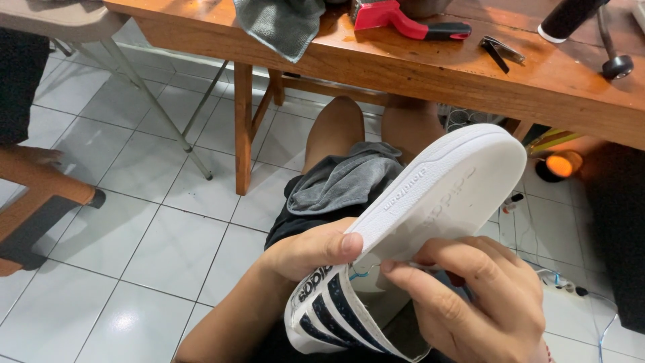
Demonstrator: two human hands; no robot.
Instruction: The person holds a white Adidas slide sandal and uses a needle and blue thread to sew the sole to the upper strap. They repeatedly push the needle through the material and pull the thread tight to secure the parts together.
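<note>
Head view, lower centre: the left hand (310, 252) clamps a white sneaker (430, 202), thumb pressed on the sole's edge. Just right of it, the right hand (480, 296) pinches a thin blue thread (361, 272) at the sole seam. A grey cloth (346, 178) lies on the lap beneath a wooden table (403, 64).

White sneaker (430, 195) with navy stripes, grey cloth (346, 180), red clamp (396, 17), brown wooden table (470, 74), white floor tiles (154, 235)

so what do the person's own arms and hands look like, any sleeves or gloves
Both are bare: no gloves and no sleeves on the left hand or the right hand. No rings show on the fingers. A thin red band sits at the right wrist.
</note>
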